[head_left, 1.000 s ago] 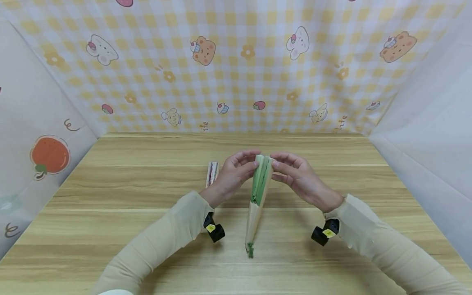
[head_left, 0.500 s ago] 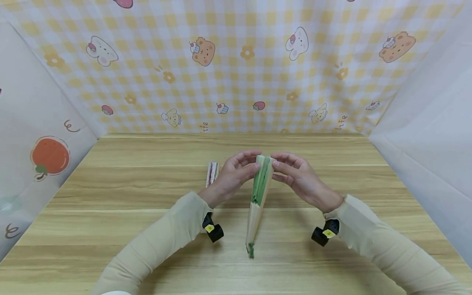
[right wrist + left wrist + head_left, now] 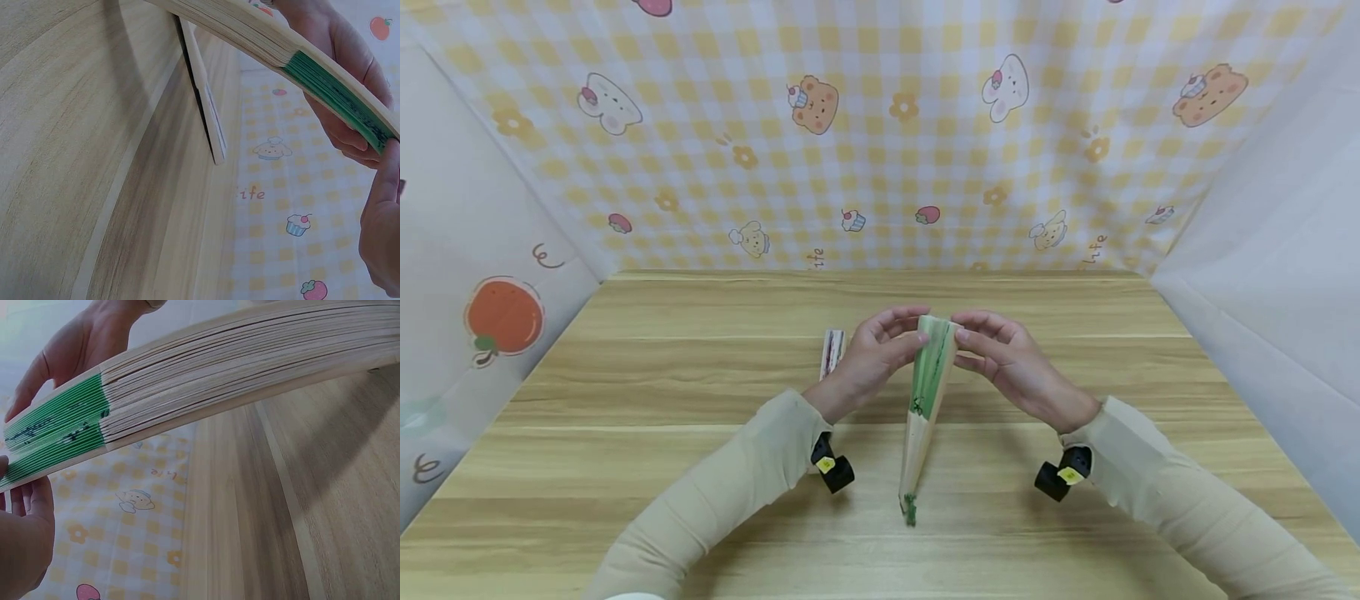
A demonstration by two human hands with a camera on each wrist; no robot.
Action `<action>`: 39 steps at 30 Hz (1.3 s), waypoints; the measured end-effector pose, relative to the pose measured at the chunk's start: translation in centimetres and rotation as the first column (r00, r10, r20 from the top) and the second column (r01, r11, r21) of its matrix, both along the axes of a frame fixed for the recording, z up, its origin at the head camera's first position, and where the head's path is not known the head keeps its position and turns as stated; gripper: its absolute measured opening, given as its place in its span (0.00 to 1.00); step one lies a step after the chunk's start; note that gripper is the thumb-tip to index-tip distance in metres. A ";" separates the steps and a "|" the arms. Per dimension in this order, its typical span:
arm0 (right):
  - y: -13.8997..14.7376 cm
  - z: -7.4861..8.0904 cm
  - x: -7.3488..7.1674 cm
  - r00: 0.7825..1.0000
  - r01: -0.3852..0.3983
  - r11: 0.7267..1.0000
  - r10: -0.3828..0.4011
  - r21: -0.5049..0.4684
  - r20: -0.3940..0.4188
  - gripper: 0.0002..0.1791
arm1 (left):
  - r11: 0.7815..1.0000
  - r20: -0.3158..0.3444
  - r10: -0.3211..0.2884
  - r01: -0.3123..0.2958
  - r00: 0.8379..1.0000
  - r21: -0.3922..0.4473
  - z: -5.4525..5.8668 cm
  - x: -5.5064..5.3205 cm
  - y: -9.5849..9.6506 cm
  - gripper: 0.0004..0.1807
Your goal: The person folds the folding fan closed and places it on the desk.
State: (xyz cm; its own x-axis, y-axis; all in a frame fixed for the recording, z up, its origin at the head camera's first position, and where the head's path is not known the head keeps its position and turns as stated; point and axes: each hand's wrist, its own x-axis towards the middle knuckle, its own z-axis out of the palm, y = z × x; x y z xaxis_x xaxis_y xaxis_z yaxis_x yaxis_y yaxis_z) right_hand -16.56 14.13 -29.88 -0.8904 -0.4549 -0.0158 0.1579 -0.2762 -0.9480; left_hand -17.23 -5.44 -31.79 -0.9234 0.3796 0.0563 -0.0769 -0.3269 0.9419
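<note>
A folding fan [image 3: 919, 433], green at its upper part with pale wooden ribs below, is held nearly closed above the table in the head view. Its narrow end with a small green tassel [image 3: 910, 510] points toward the person. My left hand [image 3: 880, 354] pinches the fan's left upper edge between thumb and fingers. On the opposite edge, my right hand [image 3: 1011, 358] pinches it the same way. The left wrist view shows the stacked ribs [image 3: 206, 369] and dark markings on the green folds [image 3: 62, 425]. Partly hidden behind the left forearm lies a second, pale folded fan [image 3: 832, 352].
The wood-grain table [image 3: 700, 358] reaches back to a yellow checked cloth [image 3: 880, 150] with cartoon prints. White cloth walls [image 3: 1270, 192] stand on both sides. Each wrist carries a small black camera [image 3: 833, 473].
The green part of the fan has spread slightly wider at the top between the hands. Both hands stay almost in place.
</note>
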 end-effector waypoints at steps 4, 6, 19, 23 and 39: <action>0.0 0.0 0.0 1.000 -0.010 1.000 0.010 0.007 -0.006 0.08 | 1.000 0.000 0.003 -0.003 1.000 -0.013 0.1 0.1 0.0 0.20; 0.1 0.0 0.0 1.000 -0.012 1.000 0.012 0.009 -0.009 0.08 | 1.000 -0.007 0.003 -0.003 1.000 -0.021 0.1 0.1 0.0 0.21; 0.0 -0.2 -0.1 0.999 -0.039 0.999 0.039 -0.009 -0.024 0.09 | 0.998 -0.051 0.007 -0.011 0.999 -0.069 0.3 0.0 -0.4 0.19; 0.0 -0.2 -0.1 0.998 -0.049 0.999 0.048 -0.021 -0.033 0.09 | 0.997 -0.053 -0.001 -0.004 0.999 -0.081 0.4 -0.1 -0.4 0.20; -0.9 -0.1 -0.2 0.999 -0.041 0.998 0.043 0.055 -0.029 0.09 | 0.982 -0.014 0.009 -0.012 1.000 -0.188 1.2 0.1 -0.6 0.18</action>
